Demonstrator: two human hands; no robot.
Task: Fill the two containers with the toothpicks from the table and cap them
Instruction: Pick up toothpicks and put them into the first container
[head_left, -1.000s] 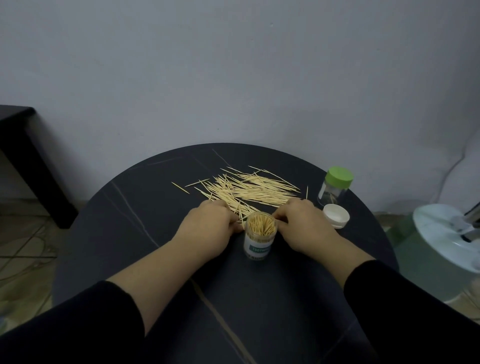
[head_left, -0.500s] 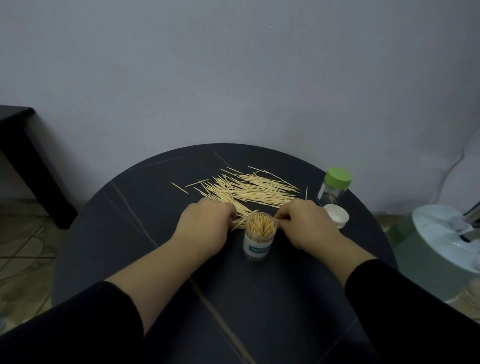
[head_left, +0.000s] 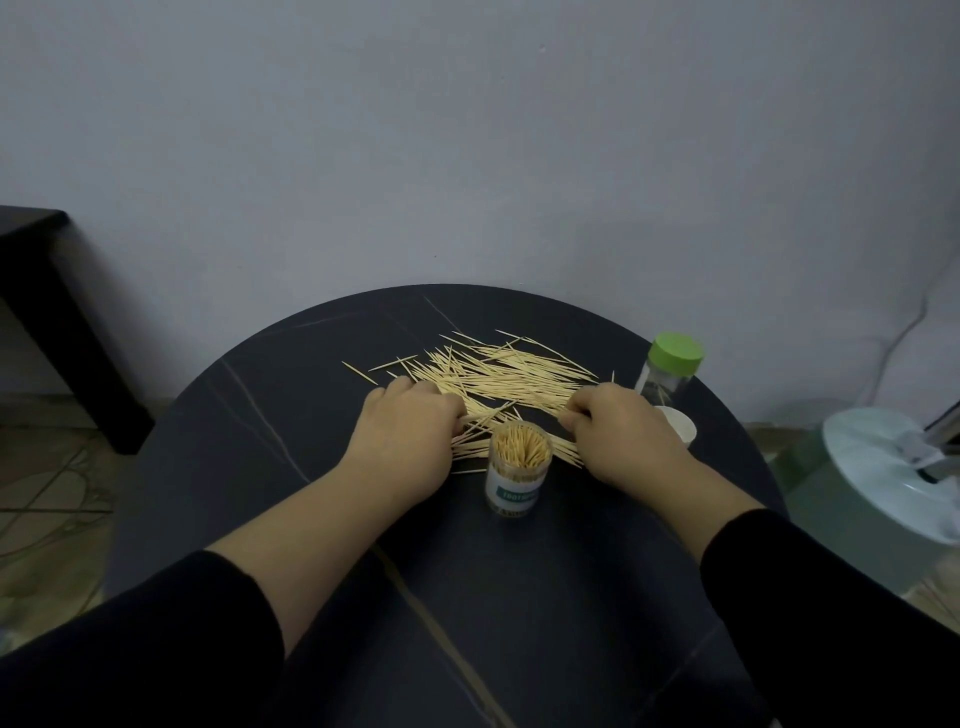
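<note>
An uncapped clear container (head_left: 518, 470) packed with toothpicks stands upright between my hands on the dark round table (head_left: 291, 415). Loose toothpicks (head_left: 498, 374) lie scattered behind it. My left hand (head_left: 410, 436) rests curled on the left end of the pile, its fingers gathering toothpicks. My right hand (head_left: 618, 431) pinches toothpicks at the pile's right end. A second container with a green cap (head_left: 669, 370) stands at the right rim. A white cap (head_left: 678, 423) lies beside it, partly hidden by my right hand.
A dark side table (head_left: 36, 291) stands at the far left. A white and green round object (head_left: 893, 478) sits off the table to the right. The wall is close behind the table.
Both hands have left the open container's rim and moved back and apart onto the loose pile. Several toothpicks now lie close behind the container.
</note>
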